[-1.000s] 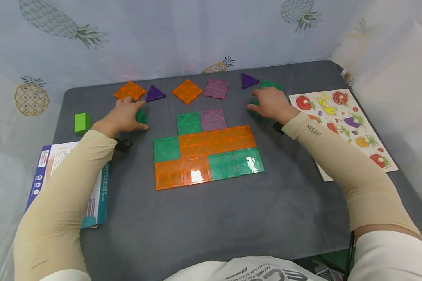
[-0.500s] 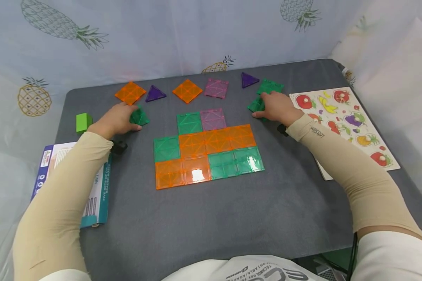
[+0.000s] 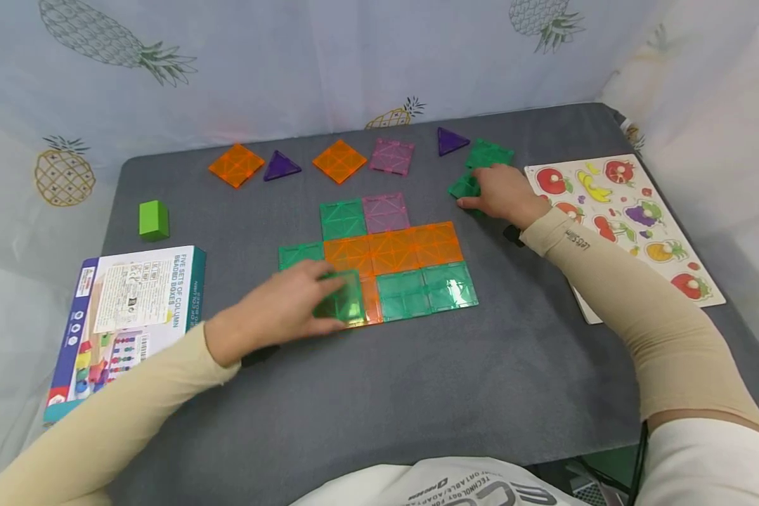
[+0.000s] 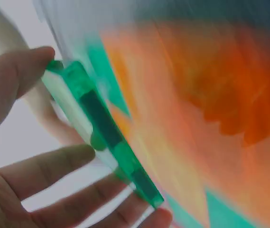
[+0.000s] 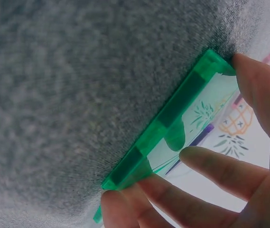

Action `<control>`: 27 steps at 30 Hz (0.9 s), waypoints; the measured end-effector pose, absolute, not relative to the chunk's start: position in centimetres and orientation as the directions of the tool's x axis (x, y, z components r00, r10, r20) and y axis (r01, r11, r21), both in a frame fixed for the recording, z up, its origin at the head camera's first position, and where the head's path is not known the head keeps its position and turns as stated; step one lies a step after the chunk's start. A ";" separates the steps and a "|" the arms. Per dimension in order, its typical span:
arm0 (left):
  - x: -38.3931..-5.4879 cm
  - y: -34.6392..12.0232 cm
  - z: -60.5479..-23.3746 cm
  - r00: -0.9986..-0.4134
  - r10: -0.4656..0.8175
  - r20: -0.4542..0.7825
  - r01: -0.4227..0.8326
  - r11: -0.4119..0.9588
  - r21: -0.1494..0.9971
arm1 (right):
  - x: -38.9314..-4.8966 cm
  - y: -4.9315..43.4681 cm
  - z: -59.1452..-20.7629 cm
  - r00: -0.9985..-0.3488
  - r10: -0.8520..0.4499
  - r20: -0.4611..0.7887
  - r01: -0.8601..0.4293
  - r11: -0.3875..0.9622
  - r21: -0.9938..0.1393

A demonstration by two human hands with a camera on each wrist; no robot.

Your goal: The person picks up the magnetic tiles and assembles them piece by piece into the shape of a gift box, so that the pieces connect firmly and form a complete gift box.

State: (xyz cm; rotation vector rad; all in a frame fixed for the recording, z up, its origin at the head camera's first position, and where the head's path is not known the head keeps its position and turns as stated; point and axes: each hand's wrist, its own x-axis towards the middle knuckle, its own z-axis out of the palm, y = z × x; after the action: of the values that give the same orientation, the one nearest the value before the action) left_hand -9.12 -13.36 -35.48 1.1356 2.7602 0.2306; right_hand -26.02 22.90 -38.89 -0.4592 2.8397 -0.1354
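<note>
My left hand [image 3: 284, 302] holds a green square magnetic tile [image 3: 349, 299] by its edges, thumb on one side and fingers on the other. That tile [image 4: 108, 128] hangs over the near-left part of a joined layout of flat tiles, made of orange tiles [image 3: 393, 251], green tiles [image 3: 426, 289] and one pink-purple tile [image 3: 386, 212]. At the back right, my right hand [image 3: 506, 191] grips another green tile [image 3: 464, 187] between thumb and fingertips. In the right wrist view this tile [image 5: 153, 128] stands close to the grey cloth. A further green tile [image 3: 488, 152] lies just behind it.
Along the back lie two orange tiles [image 3: 236, 166], two purple triangles [image 3: 282, 166] and a pink-purple tile [image 3: 392, 156]. A green block [image 3: 154, 220] and a box [image 3: 126, 316] stand at the left. A fruit picture board [image 3: 645, 225] lies under the right forearm.
My left hand has picked up the green tile from the back left and carried it right and nearer, over the layout. The right hand has lowered onto its green tile and stayed there.
</note>
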 end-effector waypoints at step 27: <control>-0.6 -9.5 -39.5 -0.685 0.725 0.069 0.722 0.689 -0.064 | -26.3 23.1 -39.1 -0.919 -0.322 -0.228 -0.306 0.946 -0.104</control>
State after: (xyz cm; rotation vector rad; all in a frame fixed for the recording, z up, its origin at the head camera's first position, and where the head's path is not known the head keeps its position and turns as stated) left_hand -0.59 -9.51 -39.49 1.2750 2.9681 -0.0517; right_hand -26.30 23.08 -39.06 -0.4686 2.8569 -0.0970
